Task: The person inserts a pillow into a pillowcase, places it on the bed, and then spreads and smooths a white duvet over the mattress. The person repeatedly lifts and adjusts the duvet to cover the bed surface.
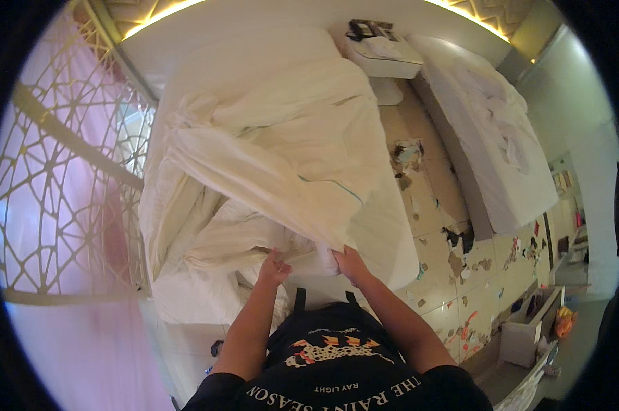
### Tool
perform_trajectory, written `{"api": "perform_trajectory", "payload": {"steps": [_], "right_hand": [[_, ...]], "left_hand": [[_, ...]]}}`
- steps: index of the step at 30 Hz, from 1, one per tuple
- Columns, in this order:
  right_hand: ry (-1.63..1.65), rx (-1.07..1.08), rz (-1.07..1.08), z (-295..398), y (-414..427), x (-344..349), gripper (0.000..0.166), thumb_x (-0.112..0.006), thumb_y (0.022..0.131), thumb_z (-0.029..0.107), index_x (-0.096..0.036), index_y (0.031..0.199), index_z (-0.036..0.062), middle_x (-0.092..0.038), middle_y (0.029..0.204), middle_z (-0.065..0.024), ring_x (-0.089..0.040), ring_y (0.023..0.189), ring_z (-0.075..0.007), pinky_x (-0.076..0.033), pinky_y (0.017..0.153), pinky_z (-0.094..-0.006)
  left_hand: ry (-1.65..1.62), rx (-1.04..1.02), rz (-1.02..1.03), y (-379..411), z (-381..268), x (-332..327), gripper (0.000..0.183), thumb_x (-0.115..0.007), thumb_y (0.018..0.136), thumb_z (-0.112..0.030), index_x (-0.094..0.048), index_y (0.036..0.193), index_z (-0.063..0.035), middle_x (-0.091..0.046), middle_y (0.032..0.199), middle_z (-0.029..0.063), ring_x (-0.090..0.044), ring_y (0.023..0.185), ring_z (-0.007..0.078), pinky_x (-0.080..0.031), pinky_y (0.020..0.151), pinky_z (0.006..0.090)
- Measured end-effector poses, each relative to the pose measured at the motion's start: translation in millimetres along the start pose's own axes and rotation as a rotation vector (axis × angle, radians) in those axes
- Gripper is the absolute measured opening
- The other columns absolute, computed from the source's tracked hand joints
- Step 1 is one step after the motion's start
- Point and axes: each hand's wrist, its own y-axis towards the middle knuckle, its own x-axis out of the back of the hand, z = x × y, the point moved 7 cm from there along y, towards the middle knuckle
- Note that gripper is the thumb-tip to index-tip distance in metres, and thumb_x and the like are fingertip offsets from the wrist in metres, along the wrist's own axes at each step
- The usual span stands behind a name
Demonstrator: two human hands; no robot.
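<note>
A large white duvet cover (268, 169) lies rumpled over a bed, with one fold running diagonally down to its near edge. My right hand (349, 263) is closed on the corner of that fold, near the front edge of the mattress (386, 246). To its left, my left hand (275, 268) is over the bunched white bedding, fingers partly apart; whether it pinches any cloth cannot be told. A thin blue-green line (335, 184) shows on the cover. More crumpled white bedding (201, 298) hangs at the bed's near left corner.
A second bed (509, 190) with rumpled cloth stands at the right, beyond a tiled floor (432, 277) strewn with scraps. Between the bed heads is a white nightstand (391, 59) with items on it. A patterned metal screen (73, 174) stands left; an open drawer box (527, 329) lies lower right.
</note>
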Motion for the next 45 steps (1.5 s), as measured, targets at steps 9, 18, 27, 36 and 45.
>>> {"api": "perform_trajectory", "payload": {"steps": [9, 18, 27, 36, 45], "right_hand": [[-0.194, 0.125, 0.004, -3, -36, 0, 0.041, -0.066, 0.08, 0.034, -0.057, 0.1, -0.0004, -0.06, 0.082, -0.007, -0.054, 0.073, -0.0159, -0.045, 0.067, -0.0302], [-0.519, 0.251, -0.168, 2, -11, 6, 0.048, -0.074, 0.066, 0.032, -0.061, 0.096, -0.0032, -0.064, 0.082, -0.0191, -0.063, 0.073, -0.0278, -0.049, 0.067, -0.0363], [-0.452, 0.291, -0.396, -4, 46, 50, 0.036, -0.066, 0.072, 0.027, -0.062, 0.09, -0.0036, -0.063, 0.075, -0.0189, -0.063, 0.071, -0.0267, -0.049, 0.061, -0.0398], [0.022, 0.201, -0.644, -12, 104, 145, 0.031, -0.065, 0.072, 0.025, -0.057, 0.086, -0.0012, -0.061, 0.083, -0.0171, -0.058, 0.07, -0.0245, -0.046, 0.061, -0.0374], [-0.648, 0.062, -0.704, -45, 57, 21, 0.085, -0.072, 0.067, 0.041, -0.033, 0.13, -0.0015, -0.039, 0.13, -0.0232, -0.038, 0.121, -0.0375, -0.034, 0.098, -0.0447]], "left_hand": [[0.098, -0.059, 0.118, 36, -53, -66, 0.019, -0.052, 0.089, -0.031, -0.053, 0.096, -0.0131, -0.054, 0.08, 0.0077, -0.053, 0.072, 0.0192, -0.047, 0.06, 0.0318], [-0.081, -0.43, 0.02, -18, -87, -60, 0.046, -0.04, 0.093, -0.04, -0.045, 0.125, -0.0082, -0.052, 0.122, 0.0122, -0.053, 0.108, 0.0317, -0.047, 0.085, 0.0476], [-0.002, -0.478, 0.507, -235, -120, -30, 0.051, -0.032, 0.095, -0.043, -0.041, 0.131, -0.0085, -0.047, 0.131, 0.0124, -0.046, 0.117, 0.0331, -0.038, 0.098, 0.0492], [-0.21, -0.554, 0.369, -281, -138, 1, 0.041, -0.042, 0.092, -0.03, -0.05, 0.12, -0.0008, -0.057, 0.116, 0.0149, -0.056, 0.105, 0.0297, -0.045, 0.092, 0.043], [-0.007, -0.315, 0.259, -226, -63, 10, 0.042, -0.049, 0.089, -0.031, -0.052, 0.119, -0.0021, -0.059, 0.115, 0.0148, -0.057, 0.104, 0.0295, -0.045, 0.092, 0.0428]]}}
